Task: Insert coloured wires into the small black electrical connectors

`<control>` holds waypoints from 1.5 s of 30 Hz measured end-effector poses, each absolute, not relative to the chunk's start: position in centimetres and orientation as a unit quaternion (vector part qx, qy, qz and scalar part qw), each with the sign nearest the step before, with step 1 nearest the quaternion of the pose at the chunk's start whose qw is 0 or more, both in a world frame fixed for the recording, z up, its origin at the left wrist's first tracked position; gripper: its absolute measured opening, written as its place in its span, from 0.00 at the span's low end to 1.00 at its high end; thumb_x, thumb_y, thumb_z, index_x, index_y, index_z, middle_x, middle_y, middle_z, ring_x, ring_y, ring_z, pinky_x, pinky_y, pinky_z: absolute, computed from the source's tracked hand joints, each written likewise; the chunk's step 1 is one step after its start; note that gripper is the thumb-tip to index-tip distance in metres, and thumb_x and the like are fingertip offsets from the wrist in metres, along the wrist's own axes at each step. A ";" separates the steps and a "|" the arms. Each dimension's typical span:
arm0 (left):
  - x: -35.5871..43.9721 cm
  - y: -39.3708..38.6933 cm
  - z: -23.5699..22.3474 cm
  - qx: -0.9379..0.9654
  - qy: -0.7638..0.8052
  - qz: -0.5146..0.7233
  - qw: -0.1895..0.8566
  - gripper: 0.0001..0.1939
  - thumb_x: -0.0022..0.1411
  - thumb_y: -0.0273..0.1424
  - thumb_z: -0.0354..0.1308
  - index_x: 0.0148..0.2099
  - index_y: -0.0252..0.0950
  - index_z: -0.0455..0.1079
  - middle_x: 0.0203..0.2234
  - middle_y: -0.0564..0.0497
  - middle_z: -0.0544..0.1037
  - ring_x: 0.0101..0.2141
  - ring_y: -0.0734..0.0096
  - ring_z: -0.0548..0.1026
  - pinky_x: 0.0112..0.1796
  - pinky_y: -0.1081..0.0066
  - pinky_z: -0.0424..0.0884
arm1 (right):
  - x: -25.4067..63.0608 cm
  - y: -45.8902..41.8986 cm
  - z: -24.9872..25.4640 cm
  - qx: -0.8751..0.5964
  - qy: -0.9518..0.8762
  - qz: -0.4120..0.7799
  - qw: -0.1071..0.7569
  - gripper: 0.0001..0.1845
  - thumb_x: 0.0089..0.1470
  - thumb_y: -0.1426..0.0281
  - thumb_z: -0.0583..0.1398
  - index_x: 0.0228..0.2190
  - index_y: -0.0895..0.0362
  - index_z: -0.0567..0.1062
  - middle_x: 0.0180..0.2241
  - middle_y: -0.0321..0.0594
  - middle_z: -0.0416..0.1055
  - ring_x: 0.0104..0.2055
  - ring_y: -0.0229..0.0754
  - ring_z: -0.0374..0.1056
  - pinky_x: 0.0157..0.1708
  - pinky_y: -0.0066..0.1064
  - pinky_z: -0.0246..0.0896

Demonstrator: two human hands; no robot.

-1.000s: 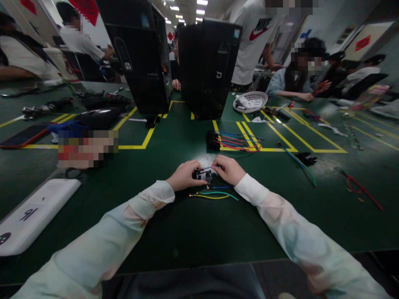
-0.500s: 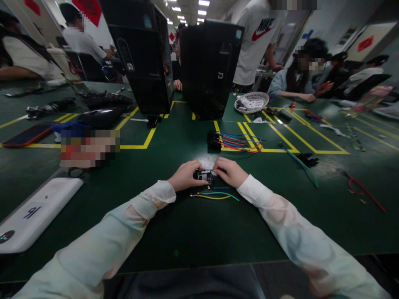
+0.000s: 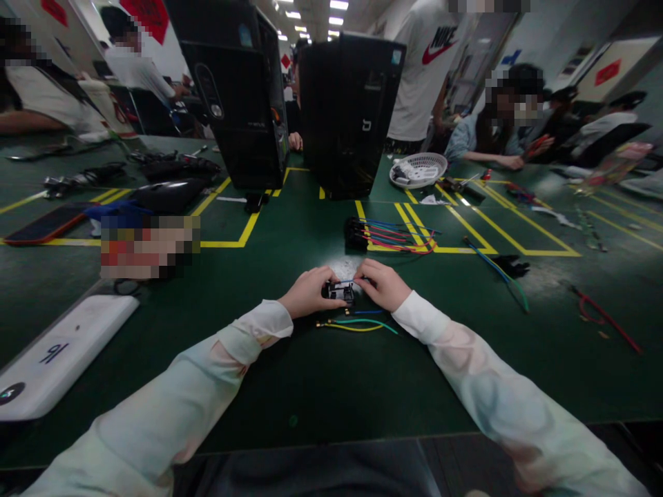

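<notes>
My left hand grips a small black plastic connector housing between thumb and fingers, just above the green table. At the housing's upper right edge, my right hand pinches a thin blue wire. Whether the wire's end sits inside the housing is too small to tell. Below the hands lie a yellow wire, a green wire and another blue wire, some with metal terminals at their left ends. Beyond my right hand rests a black connector bundle with red and blue wires.
Two black computer towers stand ahead. A white basket holds small parts. On the right lie loose wires and a red wire; on the left, a white device. Several people sit or stand around.
The view has shifted slightly. Both hands stay almost in place, with the housing in the left and the blue wire in the right.
</notes>
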State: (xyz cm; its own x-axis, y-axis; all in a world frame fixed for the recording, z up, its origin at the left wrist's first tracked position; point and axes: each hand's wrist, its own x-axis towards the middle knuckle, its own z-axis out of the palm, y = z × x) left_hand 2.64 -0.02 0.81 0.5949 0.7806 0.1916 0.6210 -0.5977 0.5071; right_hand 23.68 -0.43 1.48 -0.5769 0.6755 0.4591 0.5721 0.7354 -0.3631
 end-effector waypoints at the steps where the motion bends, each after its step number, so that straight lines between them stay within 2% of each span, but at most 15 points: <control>1: 2.6 0.0 0.8 0.871 0.402 0.202 0.197 0.20 0.47 0.44 0.61 0.36 0.36 0.65 0.35 0.50 0.70 0.37 0.64 0.68 0.36 0.67 0.62 | 23.7 -0.5 1.5 -0.346 -0.889 0.088 0.285 0.05 0.54 0.73 0.53 0.28 0.56 0.68 0.29 0.38 0.63 0.33 0.38 0.61 0.33 0.28 0.56; 8: 2.7 0.0 0.9 0.872 0.403 0.199 0.193 0.20 0.47 0.45 0.61 0.36 0.36 0.64 0.35 0.50 0.70 0.37 0.64 0.68 0.36 0.67 0.62 | 23.6 -0.4 1.1 -0.393 -0.859 0.076 0.318 0.05 0.54 0.71 0.53 0.28 0.56 0.68 0.30 0.39 0.63 0.34 0.39 0.61 0.34 0.29 0.57; 14: 2.7 -0.1 1.0 0.869 0.408 0.193 0.204 0.21 0.47 0.45 0.61 0.37 0.36 0.64 0.36 0.50 0.70 0.37 0.63 0.68 0.36 0.67 0.62 | 23.9 -0.4 1.2 -0.344 -0.885 0.089 0.302 0.04 0.53 0.72 0.54 0.29 0.56 0.68 0.31 0.40 0.64 0.35 0.39 0.62 0.36 0.30 0.58; 20: 2.7 0.0 1.0 0.868 0.409 0.195 0.205 0.20 0.47 0.45 0.61 0.37 0.36 0.64 0.36 0.50 0.70 0.37 0.63 0.68 0.36 0.67 0.62 | 23.5 -0.1 0.9 -0.391 -0.850 0.077 0.346 0.05 0.53 0.71 0.54 0.29 0.56 0.69 0.33 0.40 0.62 0.35 0.39 0.61 0.36 0.31 0.59; 25: 2.7 -0.1 1.0 0.869 0.407 0.194 0.204 0.20 0.47 0.44 0.61 0.37 0.36 0.65 0.36 0.50 0.70 0.37 0.63 0.68 0.37 0.66 0.62 | 23.7 -0.4 1.1 -0.339 -0.878 0.087 0.325 0.04 0.53 0.72 0.54 0.30 0.56 0.69 0.32 0.40 0.62 0.36 0.40 0.61 0.36 0.31 0.59; 33: 2.7 0.0 0.9 0.870 0.406 0.194 0.203 0.20 0.47 0.45 0.61 0.37 0.36 0.65 0.35 0.50 0.70 0.37 0.63 0.68 0.37 0.66 0.62 | 23.8 -0.2 1.1 -0.339 -0.883 0.100 0.308 0.05 0.54 0.72 0.53 0.28 0.56 0.68 0.30 0.39 0.62 0.34 0.39 0.61 0.35 0.31 0.58; 40: 2.6 0.1 0.7 0.870 0.407 0.198 0.195 0.21 0.46 0.46 0.61 0.36 0.36 0.64 0.35 0.50 0.70 0.37 0.63 0.68 0.36 0.67 0.62 | 23.3 -0.7 1.6 -0.353 -0.862 0.081 0.354 0.06 0.55 0.72 0.51 0.28 0.56 0.66 0.29 0.39 0.61 0.34 0.39 0.60 0.34 0.31 0.58; 45: 2.6 0.0 0.8 0.872 0.404 0.193 0.196 0.20 0.47 0.45 0.61 0.37 0.36 0.64 0.35 0.50 0.70 0.38 0.63 0.68 0.37 0.67 0.62 | 23.6 -0.5 1.5 -0.343 -0.880 0.091 0.315 0.05 0.54 0.72 0.53 0.28 0.56 0.66 0.29 0.39 0.62 0.34 0.39 0.60 0.34 0.31 0.58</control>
